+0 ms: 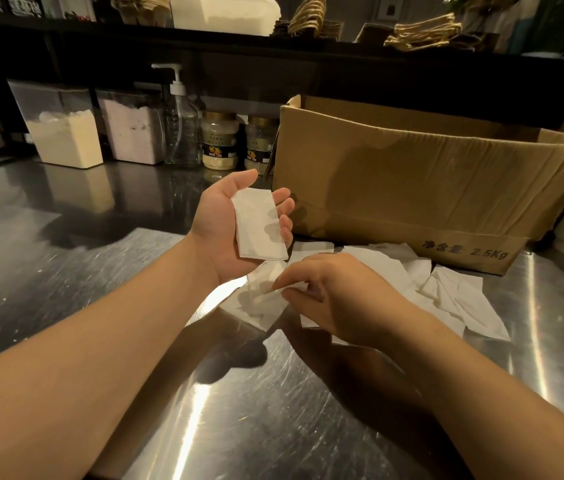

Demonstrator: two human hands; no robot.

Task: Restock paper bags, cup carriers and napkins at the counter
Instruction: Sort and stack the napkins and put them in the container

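A folded napkin stack (pixel 260 225) is cradled in the left hand (pixel 235 223), which is turned palm up above the steel counter (pixel 66 271). The fingers are curled loosely under the far edge of the stack and the thumb is kept clear of it, pointing away from the body, so the grip is a wide, relaxed one with the paper lying flat across the palm.

Just below and nearer than that palm, a single napkin (pixel 261 303) is pinched by the right hand (pixel 329 299). The thumb and forefinger are closed narrowly on its upper edge, and the sheet is lifted partly off the counter, its lower corner hanging toward the metal.

Beyond and to the outer side of the right hand, loose napkins (pixel 447 289) are spread in an untidy overlapping heap on the counter, some of them passing under the wrist. Directly behind that heap a cardboard box (pixel 412 188) is set, open at the top, its printed front facing the hands.

Farther off, past the left hand's fingertips, two lidded jars (pixel 220 140), a clear pump bottle (pixel 182 129) and two bins of powder (pixel 66 133) are lined up against the back wall. On the shelf above, paper bags (pixel 422 34) with twisted handles are laid.
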